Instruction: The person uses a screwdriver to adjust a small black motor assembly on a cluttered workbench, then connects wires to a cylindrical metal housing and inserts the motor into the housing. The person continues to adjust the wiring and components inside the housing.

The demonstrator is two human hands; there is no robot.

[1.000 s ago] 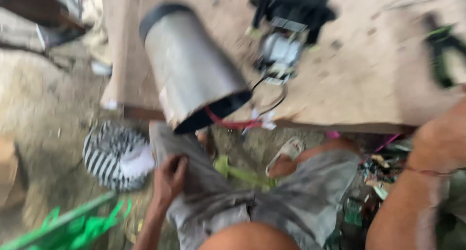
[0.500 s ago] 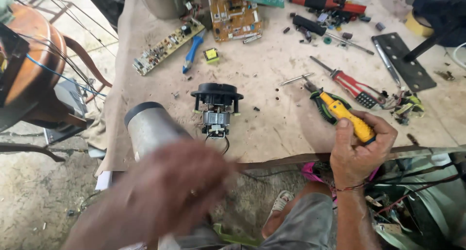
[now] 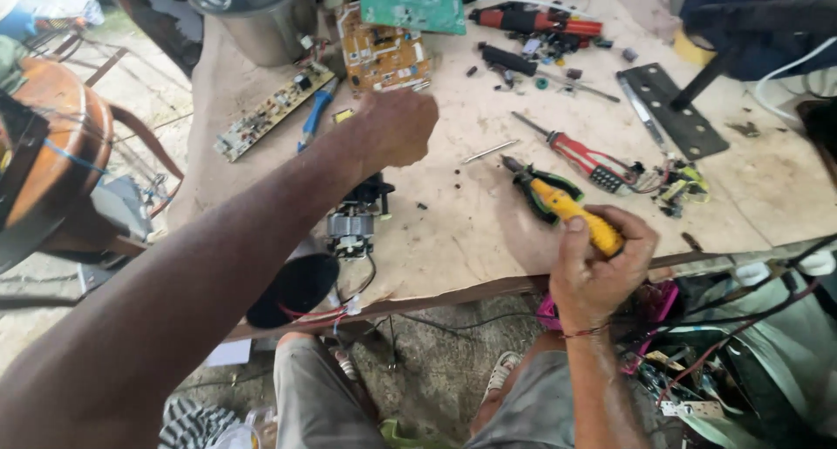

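My left hand (image 3: 397, 126) reaches out over the wooden table (image 3: 471, 240) with its fingers curled and nothing visible in them. It hovers just beyond a small electric motor (image 3: 353, 227), next to an orange circuit board (image 3: 379, 57). My forearm hides most of a metal cylinder housing (image 3: 292, 288), whose dark open end sticks out at the table's front edge, with red and black wires running to the motor. My right hand (image 3: 602, 266) rests near the front edge, gripping the yellow handle of a pair of pliers (image 3: 558, 200) whose jaws point away from me.
A red-handled screwdriver (image 3: 571, 153), a black metal plate (image 3: 676, 109), a green circuit board (image 3: 410, 3), a long pale board (image 3: 270, 109), a blue-handled tool (image 3: 312, 118) and a steel pot (image 3: 253, 13) lie further back. Small screws are scattered around. Wires and scrap sit under the table at right.
The view has lifted from below the table to its top. My left hand has gone from close to the camera out over the motor. My right hand keeps the pliers.
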